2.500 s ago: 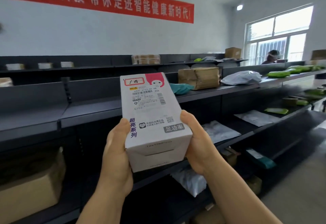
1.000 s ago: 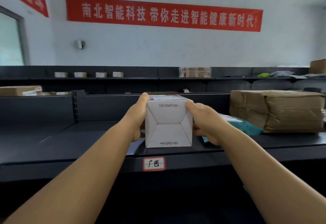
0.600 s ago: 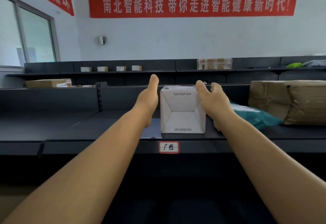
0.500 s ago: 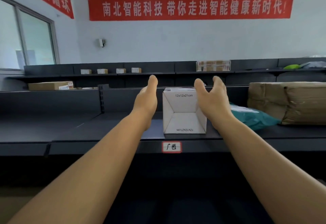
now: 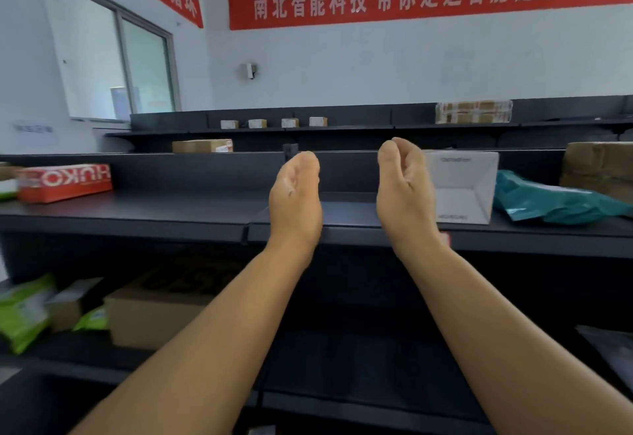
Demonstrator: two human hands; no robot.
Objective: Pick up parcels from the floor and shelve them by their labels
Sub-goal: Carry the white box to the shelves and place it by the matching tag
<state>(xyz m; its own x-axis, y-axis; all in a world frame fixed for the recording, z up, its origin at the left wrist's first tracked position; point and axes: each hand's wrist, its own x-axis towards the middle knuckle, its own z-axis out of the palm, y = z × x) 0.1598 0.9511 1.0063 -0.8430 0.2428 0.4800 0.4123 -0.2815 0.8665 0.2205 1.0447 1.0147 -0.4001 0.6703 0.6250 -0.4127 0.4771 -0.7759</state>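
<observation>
Now both hands are hovering empty before the shelf (image 5: 144,208): left hand (image 5: 295,201) and right hand (image 5: 404,191) are loosely cupped, fingers together, palms facing, holding nothing. White carton (image 5: 462,188) is sitting on the shelf just right of the right hand, apart from it, with a teal mailer bag (image 5: 555,200) further right. Red box (image 5: 65,181) is lying well left. Judgement: placement looks finished; hands should be clearing straight back without nudging the carton, then turning floorward for another parcel.
</observation>
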